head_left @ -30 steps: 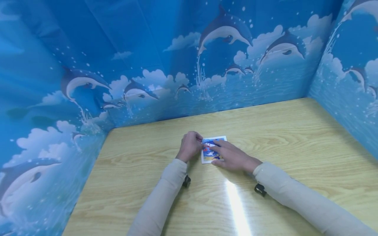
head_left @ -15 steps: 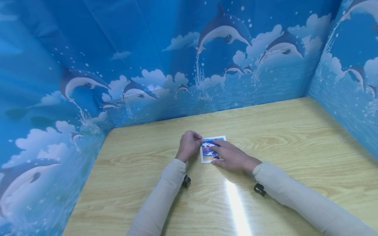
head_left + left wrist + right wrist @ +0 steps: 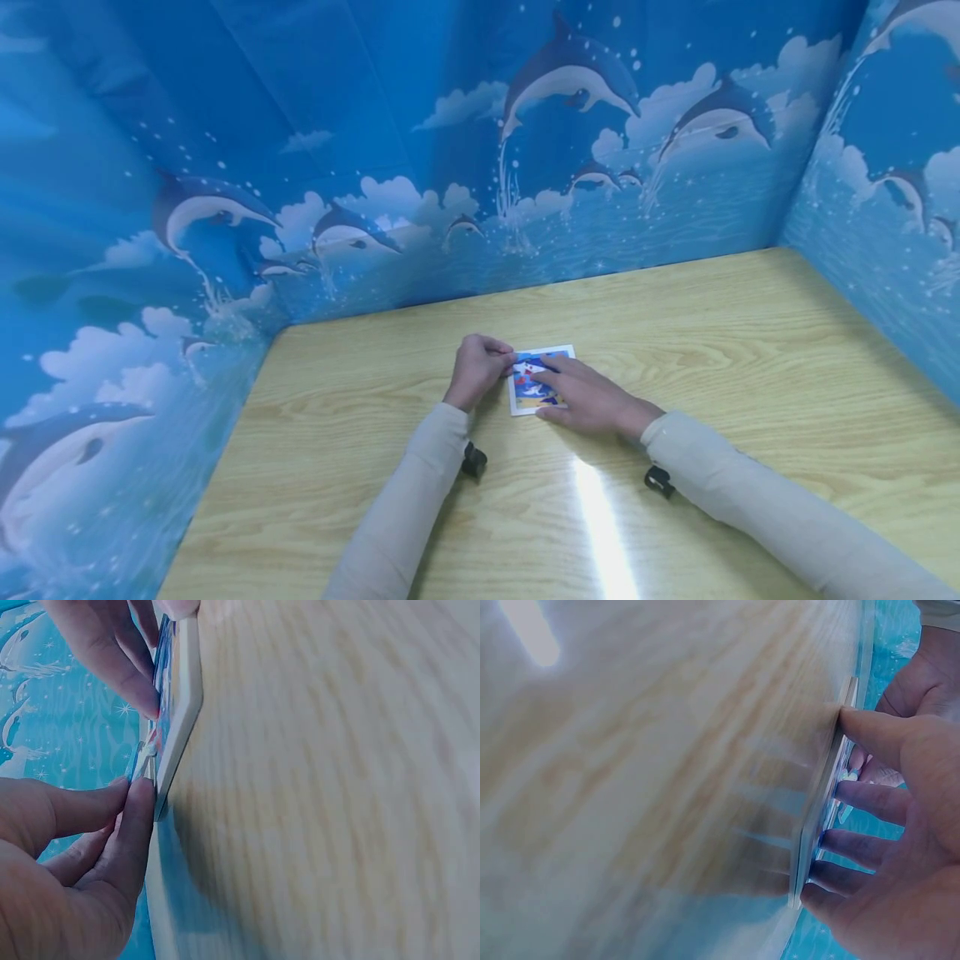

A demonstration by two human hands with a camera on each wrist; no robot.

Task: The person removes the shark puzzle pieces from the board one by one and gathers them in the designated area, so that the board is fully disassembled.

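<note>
A flat puzzle board (image 3: 514,398) with a white rim and a blue sea picture lies on the table. At its left side my left hand (image 3: 478,371) pinches a small thin puzzle piece (image 3: 141,759) between thumb and fingers. That piece stands tilted up from the board's surface, its lower edge close to the picture. My right hand (image 3: 592,396) lies over the board's right part, fingers spread and fairly straight, fingertips on the picture. Its thumb (image 3: 870,727) touches the board's near edge. Part of the picture is hidden beneath the right hand.
The wood-grain table (image 3: 360,467) is bordered at the back and both sides by blue dolphin-print curtains (image 3: 420,167). A bright light reflection (image 3: 600,525) shows on the tabletop in front of the board. Small black devices (image 3: 474,461) are worn at both wrists.
My left hand and wrist have tilted slightly at the board's left edge, fingers shifting a little. The right hand and the board stay almost still.
</note>
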